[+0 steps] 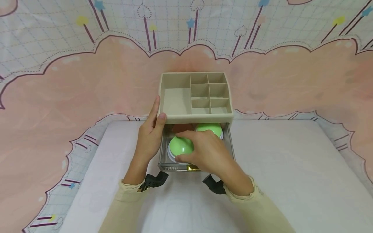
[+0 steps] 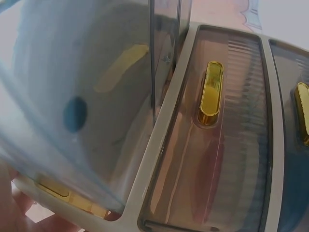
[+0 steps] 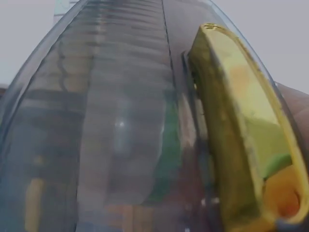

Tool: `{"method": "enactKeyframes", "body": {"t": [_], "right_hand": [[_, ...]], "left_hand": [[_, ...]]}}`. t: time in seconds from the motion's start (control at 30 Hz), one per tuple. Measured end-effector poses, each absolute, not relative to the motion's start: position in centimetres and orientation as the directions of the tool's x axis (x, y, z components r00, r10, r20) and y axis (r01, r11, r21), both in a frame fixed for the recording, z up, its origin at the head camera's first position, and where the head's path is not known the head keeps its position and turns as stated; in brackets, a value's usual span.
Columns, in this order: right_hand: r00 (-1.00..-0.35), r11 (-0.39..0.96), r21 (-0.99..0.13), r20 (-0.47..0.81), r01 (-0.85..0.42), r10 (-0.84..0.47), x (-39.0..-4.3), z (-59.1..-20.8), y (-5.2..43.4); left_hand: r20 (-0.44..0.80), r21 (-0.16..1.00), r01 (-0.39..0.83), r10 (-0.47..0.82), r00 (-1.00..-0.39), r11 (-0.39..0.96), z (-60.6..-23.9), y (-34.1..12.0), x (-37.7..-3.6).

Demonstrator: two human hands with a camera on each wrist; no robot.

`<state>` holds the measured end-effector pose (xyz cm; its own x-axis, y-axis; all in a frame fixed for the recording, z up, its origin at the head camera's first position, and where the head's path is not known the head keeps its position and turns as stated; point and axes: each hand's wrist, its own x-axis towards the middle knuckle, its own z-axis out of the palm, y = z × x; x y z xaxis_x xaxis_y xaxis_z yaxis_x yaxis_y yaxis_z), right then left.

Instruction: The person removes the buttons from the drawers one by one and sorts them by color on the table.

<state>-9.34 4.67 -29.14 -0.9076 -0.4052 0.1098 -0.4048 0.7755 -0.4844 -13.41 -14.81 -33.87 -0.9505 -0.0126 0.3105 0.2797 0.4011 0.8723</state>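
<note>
A beige desktop organizer (image 1: 196, 119) stands with its smoky clear drawer (image 1: 167, 168) pulled out at the front. Two round containers with shiny green domed tops and pale bases lie in the drawer: a front-left green-topped container (image 1: 180, 145) and a back-right green-topped container (image 1: 209, 127), partly under the organizer's front edge. With thumb and fingers spread round its right side, my right hand (image 1: 208, 150) grips the front-left one. My left hand (image 1: 149, 137) rests on the organizer's left side, fingers straight along it and thumb on the front rim.
The organizer's top has one large compartment (image 1: 176, 100) and several small ones (image 1: 200, 91). Lower drawer fronts with gold handles (image 2: 211, 94) show in the left wrist view. Beneath is a white tabletop (image 1: 291, 161), with a patterned pink cloth (image 1: 291, 81) behind.
</note>
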Motion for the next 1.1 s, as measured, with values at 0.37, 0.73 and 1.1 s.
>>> {"method": "enactKeyframes", "body": {"t": [0.37,0.73,1.1], "right_hand": [[-0.887,0.734,-0.501,0.302,-0.459,-0.349,-8.9,-29.2,5.6],[-0.828,0.656,-0.529,0.475,-0.539,-0.297,-7.4,-27.2,8.8],[-0.822,0.769,-0.452,0.545,-0.451,-0.162,-7.5,-24.8,14.8]], "left_hand": [[0.317,0.864,0.284,-0.010,-0.948,0.416,-33.9,-14.6,-13.5],[0.328,0.857,0.291,-0.014,-0.944,0.426,-33.9,-14.6,-13.4],[0.341,0.847,0.296,-0.023,-0.940,0.441,-33.9,-14.6,-13.4]]}}
